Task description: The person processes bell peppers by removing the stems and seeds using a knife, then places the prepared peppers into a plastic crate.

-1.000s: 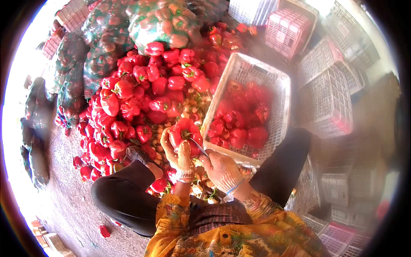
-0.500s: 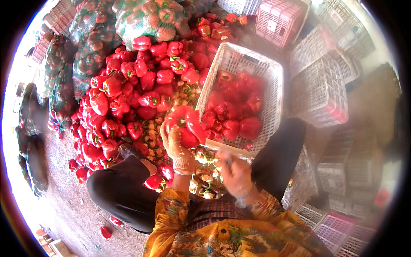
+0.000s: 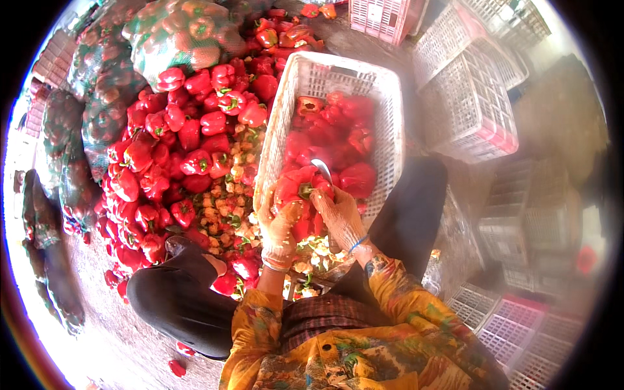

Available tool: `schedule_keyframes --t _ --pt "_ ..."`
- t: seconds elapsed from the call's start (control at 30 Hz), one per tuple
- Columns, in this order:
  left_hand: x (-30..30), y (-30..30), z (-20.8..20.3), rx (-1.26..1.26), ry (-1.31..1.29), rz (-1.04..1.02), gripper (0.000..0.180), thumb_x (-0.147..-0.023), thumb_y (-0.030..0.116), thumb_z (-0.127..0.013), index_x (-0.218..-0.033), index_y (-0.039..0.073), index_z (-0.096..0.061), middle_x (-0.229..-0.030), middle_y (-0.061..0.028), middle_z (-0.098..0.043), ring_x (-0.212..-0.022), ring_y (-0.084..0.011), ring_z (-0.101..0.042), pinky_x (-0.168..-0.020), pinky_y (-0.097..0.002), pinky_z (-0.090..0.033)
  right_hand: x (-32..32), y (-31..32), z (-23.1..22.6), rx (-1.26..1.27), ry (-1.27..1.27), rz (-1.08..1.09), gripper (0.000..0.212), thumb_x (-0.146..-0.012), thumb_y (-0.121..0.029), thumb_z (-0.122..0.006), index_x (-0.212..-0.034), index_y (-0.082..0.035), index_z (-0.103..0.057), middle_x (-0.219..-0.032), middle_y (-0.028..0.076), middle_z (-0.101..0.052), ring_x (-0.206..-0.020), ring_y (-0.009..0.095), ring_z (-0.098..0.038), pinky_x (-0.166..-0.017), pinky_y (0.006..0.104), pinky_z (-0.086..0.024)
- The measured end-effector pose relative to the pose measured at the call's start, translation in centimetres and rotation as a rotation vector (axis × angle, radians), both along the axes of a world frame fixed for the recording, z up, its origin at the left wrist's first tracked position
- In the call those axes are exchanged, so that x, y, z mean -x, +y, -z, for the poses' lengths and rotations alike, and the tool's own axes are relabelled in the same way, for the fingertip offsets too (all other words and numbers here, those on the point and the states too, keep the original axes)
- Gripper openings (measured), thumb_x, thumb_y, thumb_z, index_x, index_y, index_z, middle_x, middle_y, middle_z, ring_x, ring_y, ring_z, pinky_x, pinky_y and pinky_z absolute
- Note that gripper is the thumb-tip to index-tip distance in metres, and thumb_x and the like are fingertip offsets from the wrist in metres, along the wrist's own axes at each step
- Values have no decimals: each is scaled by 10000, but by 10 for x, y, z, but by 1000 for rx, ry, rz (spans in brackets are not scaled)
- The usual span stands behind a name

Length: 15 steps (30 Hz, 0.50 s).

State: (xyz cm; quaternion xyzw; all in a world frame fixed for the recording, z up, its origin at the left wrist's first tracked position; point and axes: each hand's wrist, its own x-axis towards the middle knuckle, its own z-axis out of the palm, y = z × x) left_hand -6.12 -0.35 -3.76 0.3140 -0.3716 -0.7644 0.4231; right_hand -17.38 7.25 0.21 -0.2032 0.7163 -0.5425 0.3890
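The left hand (image 3: 281, 233) holds a pepper (image 3: 286, 188) – its fingers are bent around the side. The fingers of the right hand (image 3: 339, 218) are closed on a knife (image 3: 323, 169), near the green stem (image 3: 305, 190). This pepper is at the near end of the crate (image 3: 268, 151) – the heap (image 3: 151, 177) lies leftward.

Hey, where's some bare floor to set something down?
Bare floor shows between the bent left leg and the dark sacks at far left. A narrower strip runs between the pepper crate and the stacked crates. It's crowded around the left hand and right hand: pepper pile, scraps and crate.
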Motion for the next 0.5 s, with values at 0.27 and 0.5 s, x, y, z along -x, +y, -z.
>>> schedule_keyframes --t 0.27,0.5 --pt "18 -7 -30 -191 252 185 416 -886 203 -646 -1206 -61 -617 -989 -88 -664 -883 -202 -665 -844 -340 -548 37 -7 12 -181 -158 104 445 -933 -453 -635 -1039 -24 -677 -724 55 -659 -685 170 -668 -642 307 -537" --pt "16 -16 2 196 -104 -34 596 -809 180 -673 -1350 -32 -542 -1215 -90 -623 -1107 -218 -601 -994 -354 -470 23 -5 -19 45 443 88 364 -886 -286 -709 -1105 3 -674 -923 173 -721 -843 262 -714 -767 360 -548"
